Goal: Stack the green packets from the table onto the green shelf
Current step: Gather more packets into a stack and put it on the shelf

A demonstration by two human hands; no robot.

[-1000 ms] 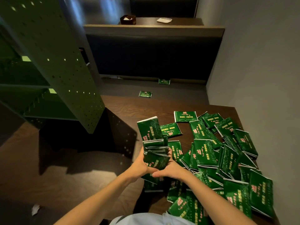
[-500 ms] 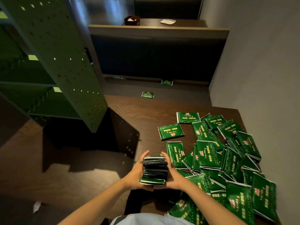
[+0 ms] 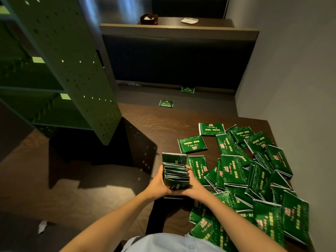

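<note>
Both forearms reach forward from the bottom of the frame and meet at the wrists. The left hand and right hand cup a stack of packets between them. The left palm lies against the stack's left side and the right palm against its right side, with the fingers of both curled round it. The heels of the hands sit close together under the near end. The packets stand on edge, pressed face to face, and the farthest one rises a little above the rest. The stack is held just left of the loose packets, which lie heaped and overlapping across the right half of the tabletop. I cannot tell whether the stack's underside touches the tabletop.

The green shelf, with perforated side panels, stands to the left, well apart from the hands. Two more packets lie on the bench seat beyond the tabletop. A paper scrap lies on the floor at lower left.
</note>
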